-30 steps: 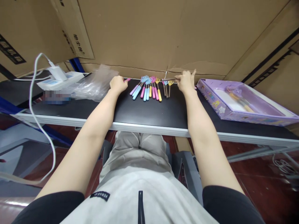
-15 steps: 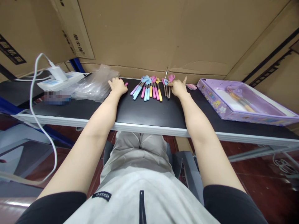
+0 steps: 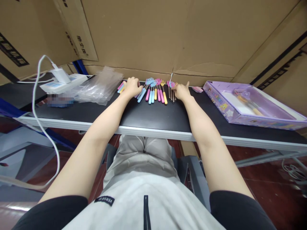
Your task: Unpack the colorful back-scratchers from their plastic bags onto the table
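My left hand (image 3: pixel 132 87) arches over the left end of a fan of back scratchers (image 3: pixel 153 91), its thumb apart from the fingers and beside a purple handle. Its fingertips are partly hidden. Loose pink, blue and yellow handles (image 3: pixel 120 87) lie just left of that hand. Claw heads in pink, blue and yellow top the fanned scratchers. My right hand (image 3: pixel 181 92) closes thumb and finger at a group of bare-rodded back scratchers (image 3: pixel 171 93), with another finger stretched out. Those rods are brown and show no coloured handles.
Clear plastic bags (image 3: pixel 100 86) lie left, near a power strip (image 3: pixel 64 81) with a white charger and cable. A purple box (image 3: pixel 230 111) stands right, with a small pink card (image 3: pixel 197 89) beside it. Cardboard (image 3: pixel 153 41) walls the table's back.
My left hand has moved right, uncovering the loose handles and reaching the purple scratcher. The raised pink claw head by my right hand has come down among the other rods.
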A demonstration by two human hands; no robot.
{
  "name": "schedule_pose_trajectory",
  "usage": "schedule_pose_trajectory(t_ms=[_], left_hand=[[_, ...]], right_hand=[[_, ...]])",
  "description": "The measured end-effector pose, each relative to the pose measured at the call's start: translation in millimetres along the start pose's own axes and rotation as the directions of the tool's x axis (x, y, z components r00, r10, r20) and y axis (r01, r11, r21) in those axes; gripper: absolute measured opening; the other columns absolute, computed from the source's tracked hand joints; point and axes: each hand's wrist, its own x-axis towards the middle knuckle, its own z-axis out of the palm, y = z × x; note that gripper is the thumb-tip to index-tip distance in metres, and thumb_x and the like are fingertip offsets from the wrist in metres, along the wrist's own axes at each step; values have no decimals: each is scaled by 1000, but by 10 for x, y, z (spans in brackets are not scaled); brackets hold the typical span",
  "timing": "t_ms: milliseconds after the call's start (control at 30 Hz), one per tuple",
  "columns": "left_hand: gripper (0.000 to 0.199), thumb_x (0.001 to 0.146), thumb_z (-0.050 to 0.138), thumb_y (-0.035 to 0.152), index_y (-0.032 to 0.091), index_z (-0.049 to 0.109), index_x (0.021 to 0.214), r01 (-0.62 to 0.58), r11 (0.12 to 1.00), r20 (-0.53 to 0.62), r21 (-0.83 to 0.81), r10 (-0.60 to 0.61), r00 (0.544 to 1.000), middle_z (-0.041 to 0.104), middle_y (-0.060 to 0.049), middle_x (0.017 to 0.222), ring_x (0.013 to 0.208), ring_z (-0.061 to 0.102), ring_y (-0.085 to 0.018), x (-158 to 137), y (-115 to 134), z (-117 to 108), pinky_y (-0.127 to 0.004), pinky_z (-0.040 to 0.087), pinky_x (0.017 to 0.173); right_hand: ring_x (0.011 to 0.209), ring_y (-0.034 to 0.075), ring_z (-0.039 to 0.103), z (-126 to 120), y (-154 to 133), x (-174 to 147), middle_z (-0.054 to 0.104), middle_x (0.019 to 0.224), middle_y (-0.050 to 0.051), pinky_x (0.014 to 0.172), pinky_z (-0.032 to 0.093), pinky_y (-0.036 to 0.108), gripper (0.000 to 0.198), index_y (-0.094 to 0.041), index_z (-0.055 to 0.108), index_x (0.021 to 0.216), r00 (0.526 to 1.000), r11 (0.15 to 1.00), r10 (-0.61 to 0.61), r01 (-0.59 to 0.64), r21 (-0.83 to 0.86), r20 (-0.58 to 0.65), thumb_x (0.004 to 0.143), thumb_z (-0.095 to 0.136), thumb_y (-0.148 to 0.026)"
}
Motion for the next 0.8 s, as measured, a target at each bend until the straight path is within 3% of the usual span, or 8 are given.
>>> schedule_pose_trajectory(t_ms=[133,267,600,800], left_hand=[[26,96,57,38,17,72,102,-82,996,57,16,81,995,67,-23,138,139,52,-45,-80,169,28,-67,37,118],[33,94,61,43,15,72,106,-124,990,110,64,116,987,65,-26,141,141,51,-48,-100,202,86,-69,36,118],[34,98,56,40,13,76,102,-57,997,188,59,45,981,61,-26,147,142,50,-47,-91,228,141,-63,42,117],[27,98,53,29,13,74,98,-21,1000,157,-20,24,987,59,-23,152,145,47,-45,-87,254,159,-63,41,117]], right_hand=[[133,38,65,7,28,3,74,134,18,128,17,80,49,-19,82,125,1000,1000,-11,11,-7,-4,95,45,-10],[128,36,68,12,53,18,78,128,14,128,21,80,48,-21,84,123,999,1000,-2,2,3,-40,93,47,-10],[133,37,66,-115,-42,-27,76,132,16,129,22,76,45,-18,82,129,1000,1000,-2,1,-9,-6,98,48,-13],[126,35,67,-65,-15,33,78,124,14,127,23,78,42,-21,83,123,993,997,-70,74,39,-91,99,49,-16]])
